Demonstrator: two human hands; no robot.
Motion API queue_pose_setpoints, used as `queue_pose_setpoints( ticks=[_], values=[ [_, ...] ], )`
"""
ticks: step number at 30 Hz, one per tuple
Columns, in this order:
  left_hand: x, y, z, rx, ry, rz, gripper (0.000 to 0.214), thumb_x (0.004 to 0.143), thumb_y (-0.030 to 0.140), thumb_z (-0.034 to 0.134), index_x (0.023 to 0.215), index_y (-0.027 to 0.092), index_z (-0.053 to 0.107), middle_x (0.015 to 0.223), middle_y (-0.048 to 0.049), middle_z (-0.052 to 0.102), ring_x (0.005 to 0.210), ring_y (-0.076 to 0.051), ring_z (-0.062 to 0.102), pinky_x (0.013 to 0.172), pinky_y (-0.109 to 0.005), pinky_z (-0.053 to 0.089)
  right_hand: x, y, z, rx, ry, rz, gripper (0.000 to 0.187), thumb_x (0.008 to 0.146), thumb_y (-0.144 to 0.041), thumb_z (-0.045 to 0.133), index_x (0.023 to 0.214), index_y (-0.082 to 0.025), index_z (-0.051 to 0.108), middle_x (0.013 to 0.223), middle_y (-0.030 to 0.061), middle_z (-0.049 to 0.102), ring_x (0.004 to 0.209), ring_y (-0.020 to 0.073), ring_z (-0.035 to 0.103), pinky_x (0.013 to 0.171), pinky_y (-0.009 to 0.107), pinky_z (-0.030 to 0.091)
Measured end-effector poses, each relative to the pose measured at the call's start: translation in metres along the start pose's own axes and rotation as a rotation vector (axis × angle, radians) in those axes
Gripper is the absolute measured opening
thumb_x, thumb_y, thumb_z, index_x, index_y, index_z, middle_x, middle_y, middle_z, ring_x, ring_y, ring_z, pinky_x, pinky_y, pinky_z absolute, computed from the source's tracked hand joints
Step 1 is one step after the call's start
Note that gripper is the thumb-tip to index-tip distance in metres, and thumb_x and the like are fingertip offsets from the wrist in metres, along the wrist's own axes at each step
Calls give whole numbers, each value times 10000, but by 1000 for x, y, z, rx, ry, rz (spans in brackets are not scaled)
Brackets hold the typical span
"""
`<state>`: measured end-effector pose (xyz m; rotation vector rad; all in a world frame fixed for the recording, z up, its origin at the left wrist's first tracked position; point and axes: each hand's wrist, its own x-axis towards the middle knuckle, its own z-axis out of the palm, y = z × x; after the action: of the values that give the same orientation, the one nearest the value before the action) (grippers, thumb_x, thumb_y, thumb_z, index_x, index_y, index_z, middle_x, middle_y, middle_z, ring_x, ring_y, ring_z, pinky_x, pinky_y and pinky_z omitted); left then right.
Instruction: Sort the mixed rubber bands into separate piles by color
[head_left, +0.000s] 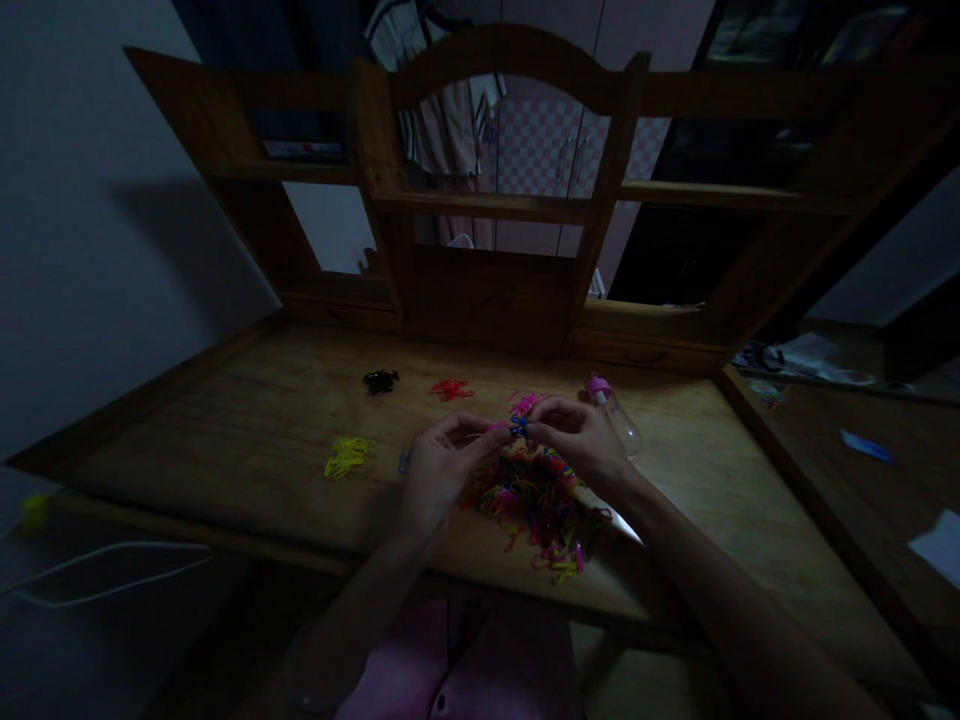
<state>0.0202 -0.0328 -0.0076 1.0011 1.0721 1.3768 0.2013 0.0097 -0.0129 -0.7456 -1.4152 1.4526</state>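
Note:
Both my hands hover over a mixed heap of coloured rubber bands on the wooden desk. My left hand and my right hand each pinch a small tangle of blue and pink bands held between them, just above the heap. Sorted small piles lie farther back: yellow bands, black bands, red bands and pink bands. A tiny blue piece lies beside my left hand.
A clear bottle with a pink cap lies on its side right of my right hand. A wooden hutch with shelves rises at the desk's back edge. A white cable runs below left. Papers lie on the dark surface at right.

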Motion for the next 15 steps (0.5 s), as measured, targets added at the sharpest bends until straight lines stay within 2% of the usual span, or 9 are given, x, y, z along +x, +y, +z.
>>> queue_pose_setpoints(
  ticks=[9,15],
  values=[
    [2,-1,-3,-5,-18,-10,248,682,306,814,797,138,672,821,-43,735,797,-160,699,823,-296,557,3,-3,-2,53,111,27,131,725,-265,787,792,-211,688,754,1,649,653,123,587,679,304,492],
    [-2,1,-13,123,1,12,241,689,319,810,832,150,714,897,-73,751,877,-190,701,862,-312,541,6,-2,-5,119,180,40,132,706,-236,801,771,-218,688,735,1,644,676,129,591,688,308,474]
  ],
)
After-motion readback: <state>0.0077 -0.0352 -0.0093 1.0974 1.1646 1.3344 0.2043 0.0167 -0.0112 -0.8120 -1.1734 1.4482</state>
